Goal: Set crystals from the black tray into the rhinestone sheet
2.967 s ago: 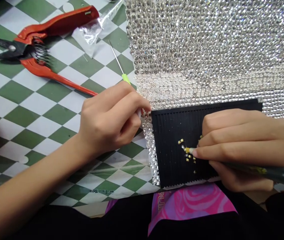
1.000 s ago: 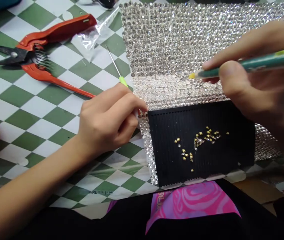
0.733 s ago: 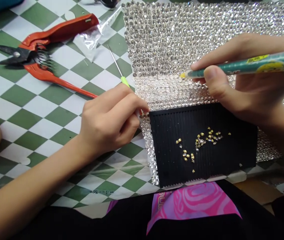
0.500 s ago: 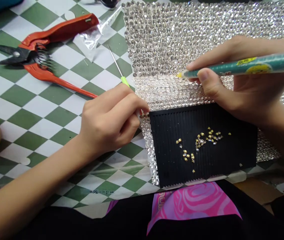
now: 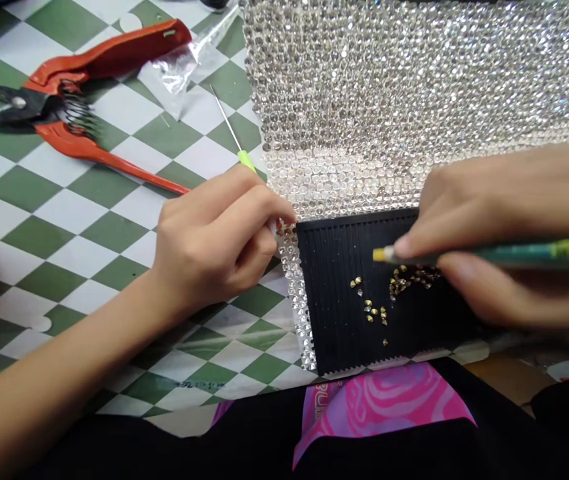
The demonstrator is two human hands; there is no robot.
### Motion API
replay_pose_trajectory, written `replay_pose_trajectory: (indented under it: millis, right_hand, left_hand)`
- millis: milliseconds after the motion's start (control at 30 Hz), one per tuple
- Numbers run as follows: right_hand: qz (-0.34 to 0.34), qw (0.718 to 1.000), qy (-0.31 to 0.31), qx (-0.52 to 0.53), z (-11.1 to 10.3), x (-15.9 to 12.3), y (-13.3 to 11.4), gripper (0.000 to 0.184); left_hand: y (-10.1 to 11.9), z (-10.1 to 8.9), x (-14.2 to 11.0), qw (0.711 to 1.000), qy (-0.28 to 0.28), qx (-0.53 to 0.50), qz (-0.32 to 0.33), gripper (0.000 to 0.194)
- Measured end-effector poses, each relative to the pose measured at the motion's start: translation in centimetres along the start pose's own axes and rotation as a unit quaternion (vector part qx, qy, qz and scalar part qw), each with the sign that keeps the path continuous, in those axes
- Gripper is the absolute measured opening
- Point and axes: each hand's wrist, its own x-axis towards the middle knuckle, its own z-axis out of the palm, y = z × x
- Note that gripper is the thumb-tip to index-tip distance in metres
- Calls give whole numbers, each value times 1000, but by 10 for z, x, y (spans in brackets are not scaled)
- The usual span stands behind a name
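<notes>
My right hand point(image 5: 504, 233), blurred by motion, grips a green picker pen point(image 5: 509, 252) with a yellow tip. That tip hovers above a black ridged tray point(image 5: 337, 300), near small gold-backed rhinestones point(image 5: 371, 310) scattered on it. A sheet of clear rhinestone mesh point(image 5: 364, 80) spreads behind and partly under the tray. My left hand point(image 5: 219, 240) is closed, its fingertips pinching the left edge of the mesh beside the tray's corner. From behind its knuckles sticks out an awl point(image 5: 227, 123) with a light green handle; the handle's end is hidden.
Red-handled cutters point(image 5: 71, 110) lie with jaws apart at the upper left. A clear plastic bag point(image 5: 171, 73) is beside them. The table has a green-and-white checked cover point(image 5: 84, 233). Pink-printed dark clothing point(image 5: 389, 407) is at the near edge.
My right hand has brought the picker pen down from the rhinestone mesh to over the tray. My left hand stays at the mesh edge. The view has shifted slightly.
</notes>
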Motion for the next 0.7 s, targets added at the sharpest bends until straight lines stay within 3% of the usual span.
replay_pose_trajectory:
  millis: [67, 167, 400, 600, 700]
  right_hand:
    - [-26, 998, -16, 50, 4, -4, -9, 14]
    - [20, 995, -68, 75, 10, -7, -18, 13]
    - [-19, 991, -69, 111, 21, -11, -6, 10]
    - [-138, 981, -45, 125, 22, -10, 8, 10]
    - [-71, 988, -106, 86, 14, -10, 0, 15]
  left_hand:
    - [1, 0, 0, 1000, -3, 4, -3, 29]
    - [2, -2, 1, 1000, -3, 8, -4, 28]
    - [2, -3, 0, 999, -29, 11, -15, 30]
    - [1, 0, 1, 1000, 3, 4, 5, 28]
    - [1, 0, 1, 1000, 2, 5, 0, 28]
